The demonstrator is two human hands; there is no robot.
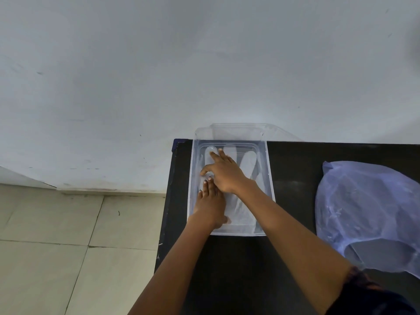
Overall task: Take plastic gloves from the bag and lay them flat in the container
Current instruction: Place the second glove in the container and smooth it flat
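Observation:
A clear plastic container (pixel 270 178) stands on the black table near its left edge. A see-through plastic glove (pixel 247 164) lies flat inside it, fingers pointing to the far end. My left hand (pixel 212 206) rests palm down on the glove's near left part. Farther in, my right hand (pixel 225 170) presses with spread fingers on the glove's fingers. Neither hand grips anything. The bluish plastic bag (pixel 368 212) lies crumpled at the right of the table, its mouth facing me.
The container's clear lid (pixel 241 130) leans against the white wall behind it. The black table (pixel 293 164) ends just left of the container, with tiled floor (pixel 56 235) below. Bare tabletop separates container and bag.

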